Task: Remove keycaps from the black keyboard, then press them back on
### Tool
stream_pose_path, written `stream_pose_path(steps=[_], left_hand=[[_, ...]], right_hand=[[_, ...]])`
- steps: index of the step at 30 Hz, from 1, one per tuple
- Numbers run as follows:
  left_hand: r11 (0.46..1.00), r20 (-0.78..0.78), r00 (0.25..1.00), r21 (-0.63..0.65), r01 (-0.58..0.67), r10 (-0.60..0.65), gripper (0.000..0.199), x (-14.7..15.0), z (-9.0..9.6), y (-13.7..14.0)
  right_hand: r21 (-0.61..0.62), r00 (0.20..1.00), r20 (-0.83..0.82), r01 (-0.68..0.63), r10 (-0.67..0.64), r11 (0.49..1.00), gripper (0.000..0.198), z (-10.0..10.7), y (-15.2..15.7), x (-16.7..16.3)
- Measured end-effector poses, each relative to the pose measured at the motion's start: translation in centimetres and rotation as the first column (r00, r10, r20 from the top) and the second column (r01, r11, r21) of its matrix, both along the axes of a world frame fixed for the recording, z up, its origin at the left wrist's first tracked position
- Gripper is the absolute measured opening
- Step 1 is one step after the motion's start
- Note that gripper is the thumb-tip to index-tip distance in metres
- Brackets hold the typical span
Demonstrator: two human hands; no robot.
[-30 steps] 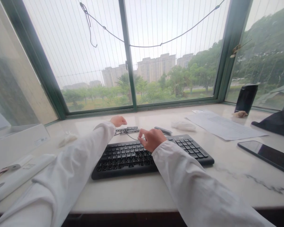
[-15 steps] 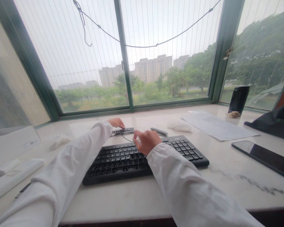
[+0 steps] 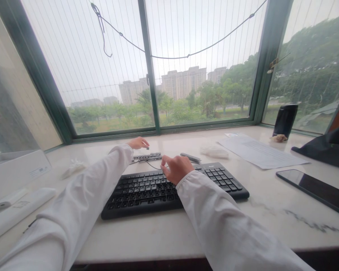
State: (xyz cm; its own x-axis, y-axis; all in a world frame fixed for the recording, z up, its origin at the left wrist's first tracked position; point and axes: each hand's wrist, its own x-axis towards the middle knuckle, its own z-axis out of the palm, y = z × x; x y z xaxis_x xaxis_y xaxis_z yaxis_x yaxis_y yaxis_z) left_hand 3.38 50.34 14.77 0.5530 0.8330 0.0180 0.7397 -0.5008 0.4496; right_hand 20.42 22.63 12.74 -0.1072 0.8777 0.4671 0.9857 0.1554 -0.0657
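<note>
A black keyboard lies on the white tabletop, with several keycaps off in its lower rows. Beyond its back edge, my left hand is raised with a small dark keycap pinched at the fingertips. Just below that hand is a row of loose black keycaps, with a thin cable running beside it. My right hand hovers over the keyboard's upper middle, thumb and forefinger curled together. Whether anything sits between those fingers I cannot make out.
A dark, narrow tool and a crumpled white cloth or tissue lie behind the keyboard. To the right are a paper sheet, a phone and a black can. A white box stands at left.
My left hand has lifted off the row of loose keycaps, and a small keycap now shows at its fingertips. My right hand has stayed almost in place.
</note>
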Motion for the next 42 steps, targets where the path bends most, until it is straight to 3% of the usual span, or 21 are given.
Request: stream_pose_path(steps=[5,10,15,18,32,38,42], left_hand=[[0.998,0.158,0.987,0.054,-0.018,0.009,0.049,-0.6,1.8,-4.2],[0.999,0.243,0.970,0.053,0.007,-0.019,0.048,-2.0,2.1,-11.5],[0.993,0.384,0.922,-0.121,0.012,0.036,0.054,-3.1,1.4,-19.1],[0.971,0.414,0.910,-0.222,0.084,0.016,0.052,-3.3,0.5,-21.5],[0.929,0.452,0.891,-0.308,0.204,-0.046,0.045,-3.8,-1.4,-22.6],[0.915,0.480,0.877,-0.361,0.183,0.014,0.048,-3.6,-1.9,-22.4],[0.932,0.507,0.861,-0.325,0.162,0.027,0.044,-3.4,-2.1,-22.7]], right_hand=[[-0.003,1.000,-0.023,-0.006,0.006,1.000,0.022,0.0,0.1,0.2],[0.010,0.998,-0.054,-0.043,0.044,0.999,0.035,0.1,0.1,-0.1],[0.046,0.990,-0.090,-0.105,0.109,0.993,0.037,0.1,-0.1,-0.4],[0.046,0.984,-0.095,-0.148,0.152,0.988,0.032,0.0,-0.1,-0.5],[-0.037,0.963,-0.067,-0.265,0.262,0.964,0.023,0.3,-0.3,-0.5],[-0.068,0.977,0.000,-0.215,0.215,0.974,0.029,0.5,-0.3,0.0],[-0.066,0.979,0.001,-0.204,0.204,0.977,0.029,0.5,-0.3,-0.2]])
